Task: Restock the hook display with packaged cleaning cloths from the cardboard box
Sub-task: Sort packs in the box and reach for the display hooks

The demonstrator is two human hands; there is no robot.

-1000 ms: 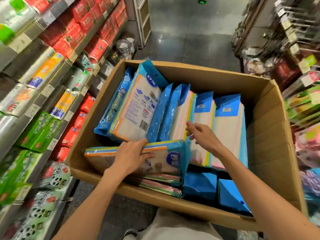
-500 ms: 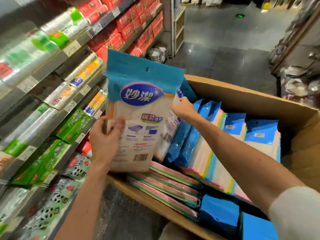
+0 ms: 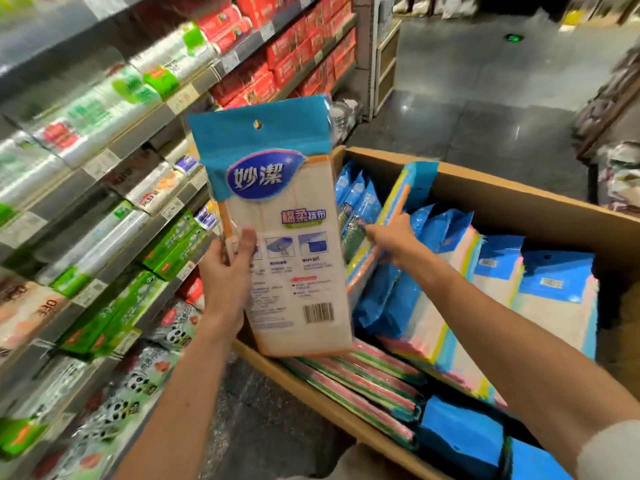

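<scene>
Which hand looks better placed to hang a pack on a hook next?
Probably the left hand: it holds a cloth pack upright, clear of the cardboard box, hang hole on top. The right hand is down in the box on another pack.

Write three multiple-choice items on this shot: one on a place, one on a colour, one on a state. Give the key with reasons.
1. Where is the cardboard box relative to the shelves?
A. to their right
B. on top of them
C. behind them

2. What colour is the header of the raised cloth pack?
A. red
B. blue
C. black

3. What is the left hand doing?
A. hanging empty
B. resting on a shelf
C. keeping a grip on the raised pack

Key: 1 A, the box sits right of the shelving, across the aisle floor. 2 B, the band around the hang hole is blue. 3 C, thumb across the pack's front; the right hand reaches into the box.
</scene>
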